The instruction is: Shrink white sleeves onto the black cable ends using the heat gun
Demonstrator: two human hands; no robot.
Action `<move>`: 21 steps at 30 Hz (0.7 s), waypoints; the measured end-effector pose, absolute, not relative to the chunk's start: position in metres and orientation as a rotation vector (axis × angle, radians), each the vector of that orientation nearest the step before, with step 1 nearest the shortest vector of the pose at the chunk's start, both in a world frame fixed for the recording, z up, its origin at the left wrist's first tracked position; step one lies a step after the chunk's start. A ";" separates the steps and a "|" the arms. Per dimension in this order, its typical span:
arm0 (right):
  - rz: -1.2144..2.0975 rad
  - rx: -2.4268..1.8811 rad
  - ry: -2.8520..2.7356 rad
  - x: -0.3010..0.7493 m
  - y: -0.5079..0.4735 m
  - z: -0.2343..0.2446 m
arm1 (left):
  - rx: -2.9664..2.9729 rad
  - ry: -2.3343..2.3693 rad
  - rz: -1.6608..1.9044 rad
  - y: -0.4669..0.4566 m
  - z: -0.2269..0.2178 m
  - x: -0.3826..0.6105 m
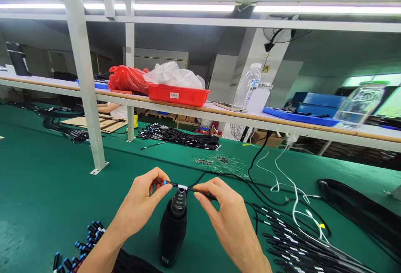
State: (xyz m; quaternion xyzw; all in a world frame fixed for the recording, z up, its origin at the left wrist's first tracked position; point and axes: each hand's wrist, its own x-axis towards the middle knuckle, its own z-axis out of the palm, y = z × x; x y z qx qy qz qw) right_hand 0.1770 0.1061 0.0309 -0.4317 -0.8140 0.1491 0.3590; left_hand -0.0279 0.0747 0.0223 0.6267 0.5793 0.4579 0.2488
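Note:
A thin black cable [183, 188] with a blue tip and a white sleeve is stretched between my two hands. My left hand [140, 204] pinches the blue-tipped end. My right hand [224, 216] pinches the cable just right of the white sleeve. The sleeve hangs directly over the nozzle of a black heat gun [173, 229] standing upright on the green mat [46, 189].
Blue-tipped cable ends [89, 239] lie at the lower left, and a fan of black cables with white sleeves [297, 243] at the lower right. More cable bundles [184, 137] lie farther back. A red tray [178, 94] and bottles [250, 87] sit on the shelf above. White posts [86, 89] stand on the mat.

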 end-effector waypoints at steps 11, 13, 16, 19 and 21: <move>0.350 -1.040 -2.118 0.177 0.104 0.030 | 1.775 1.666 1.164 0.074 0.021 -0.026; 0.373 -1.047 -2.106 0.177 0.103 0.031 | 1.780 1.677 1.136 0.075 0.019 -0.026; 0.398 -1.041 -2.097 0.176 0.103 0.031 | 1.765 1.655 1.160 0.077 0.018 -0.027; 0.417 -1.045 -2.080 0.176 0.103 0.032 | 1.759 1.632 1.200 0.076 0.019 -0.027; 0.436 -1.055 -2.067 0.176 0.104 0.033 | 1.762 1.623 1.208 0.075 0.020 -0.027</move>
